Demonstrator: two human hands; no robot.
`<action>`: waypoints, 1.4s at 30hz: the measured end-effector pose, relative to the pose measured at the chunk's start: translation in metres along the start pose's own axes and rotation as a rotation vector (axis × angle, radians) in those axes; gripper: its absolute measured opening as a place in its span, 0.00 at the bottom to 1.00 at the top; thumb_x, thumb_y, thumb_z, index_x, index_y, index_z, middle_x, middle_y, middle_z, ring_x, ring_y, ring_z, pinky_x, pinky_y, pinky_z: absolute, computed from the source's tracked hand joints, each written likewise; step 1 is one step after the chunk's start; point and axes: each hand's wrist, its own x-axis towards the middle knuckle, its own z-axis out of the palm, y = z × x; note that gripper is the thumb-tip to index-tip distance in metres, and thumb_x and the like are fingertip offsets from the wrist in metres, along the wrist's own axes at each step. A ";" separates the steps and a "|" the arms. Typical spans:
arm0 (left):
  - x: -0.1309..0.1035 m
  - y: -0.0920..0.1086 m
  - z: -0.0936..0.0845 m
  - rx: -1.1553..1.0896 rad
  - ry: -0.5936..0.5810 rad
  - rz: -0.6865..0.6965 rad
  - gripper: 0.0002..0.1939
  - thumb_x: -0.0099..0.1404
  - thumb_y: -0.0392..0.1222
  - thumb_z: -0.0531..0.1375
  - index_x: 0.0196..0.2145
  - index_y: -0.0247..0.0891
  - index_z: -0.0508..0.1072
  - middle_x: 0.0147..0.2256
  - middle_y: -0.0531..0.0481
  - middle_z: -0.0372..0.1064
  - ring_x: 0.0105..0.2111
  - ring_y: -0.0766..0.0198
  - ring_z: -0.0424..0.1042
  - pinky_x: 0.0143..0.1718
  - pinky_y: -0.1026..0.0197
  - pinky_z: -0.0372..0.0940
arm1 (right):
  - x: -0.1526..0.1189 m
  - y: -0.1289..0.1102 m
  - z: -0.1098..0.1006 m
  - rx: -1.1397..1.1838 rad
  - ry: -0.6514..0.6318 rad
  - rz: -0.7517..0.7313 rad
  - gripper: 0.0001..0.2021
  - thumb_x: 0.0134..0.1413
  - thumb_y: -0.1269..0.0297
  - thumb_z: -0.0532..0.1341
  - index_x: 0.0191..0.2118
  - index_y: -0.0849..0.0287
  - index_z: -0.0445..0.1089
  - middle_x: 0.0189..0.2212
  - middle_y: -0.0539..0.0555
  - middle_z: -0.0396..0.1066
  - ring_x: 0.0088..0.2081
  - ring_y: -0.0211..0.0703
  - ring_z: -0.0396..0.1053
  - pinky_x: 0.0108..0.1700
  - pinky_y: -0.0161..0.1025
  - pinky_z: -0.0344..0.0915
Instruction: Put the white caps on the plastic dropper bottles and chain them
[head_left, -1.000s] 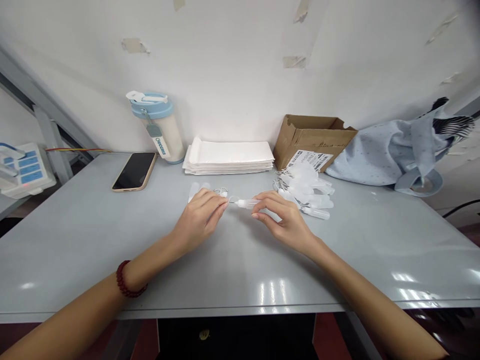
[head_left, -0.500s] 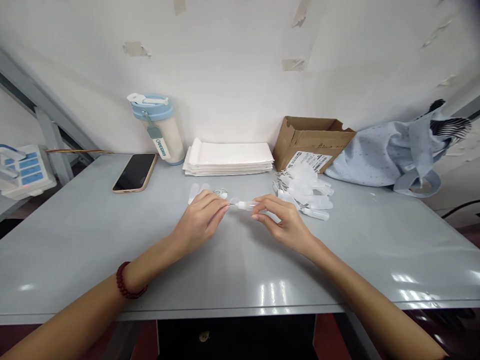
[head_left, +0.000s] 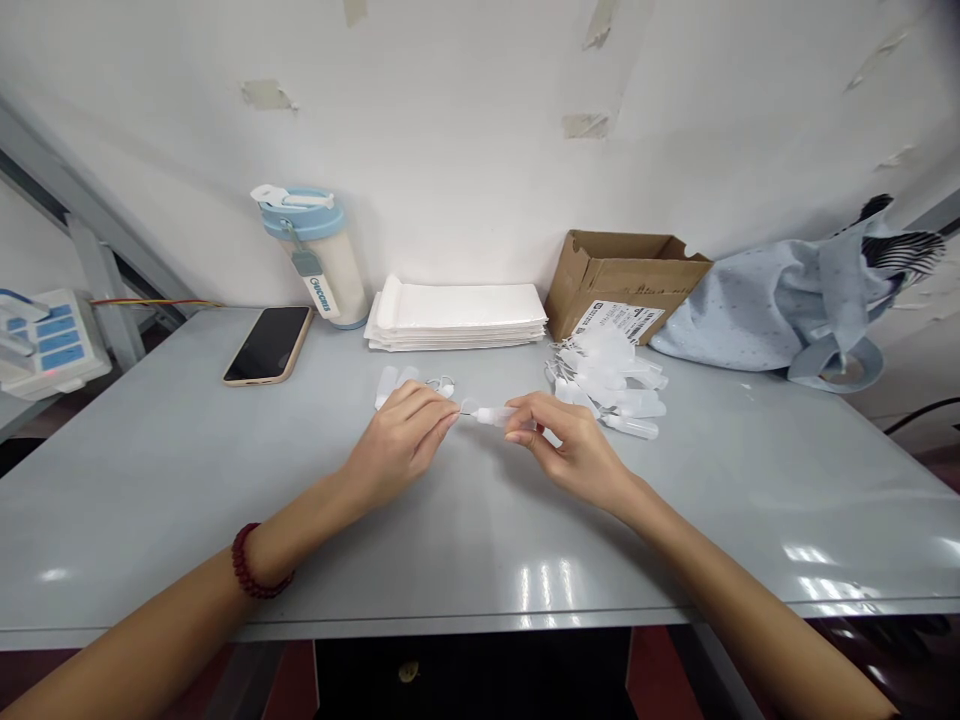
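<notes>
A small translucent squeeze bottle (head_left: pixel 491 416) with a white cap and a thin dark needle-like tip lies level between my hands, above the table. My right hand (head_left: pixel 562 435) grips its body between thumb and fingers. My left hand (head_left: pixel 409 430) pinches the far end of the thin tip; what exactly lies between those fingertips is too small to tell. A faint loop shows just over the tip. Behind my left hand lie a few similar bottles (head_left: pixel 387 383), partly covered by it. Beyond my right hand is a pile of such bottles (head_left: pixel 611 375), with thin wire-like ends on its left side.
Along the wall stand a blue-lidded tumbler (head_left: pixel 322 260), a stack of white padded envelopes (head_left: pixel 461 310), an open cardboard box (head_left: pixel 630 280) and a light blue cloth bag (head_left: pixel 757 305). A phone (head_left: pixel 268 346) lies at left, near a power strip (head_left: pixel 56 340).
Both hands keep almost the same hold. The bottle has shifted very slightly downward in view, and my right fingers have closed in a little. The rest has stayed put.
</notes>
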 end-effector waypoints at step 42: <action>0.005 0.006 -0.007 -0.223 -0.041 -0.220 0.04 0.64 0.36 0.57 0.36 0.37 0.72 0.32 0.48 0.73 0.34 0.62 0.69 0.36 0.59 0.66 | -0.001 0.004 0.007 -0.034 0.027 -0.086 0.08 0.59 0.74 0.55 0.30 0.57 0.66 0.28 0.53 0.72 0.43 0.47 0.71 0.40 0.43 0.68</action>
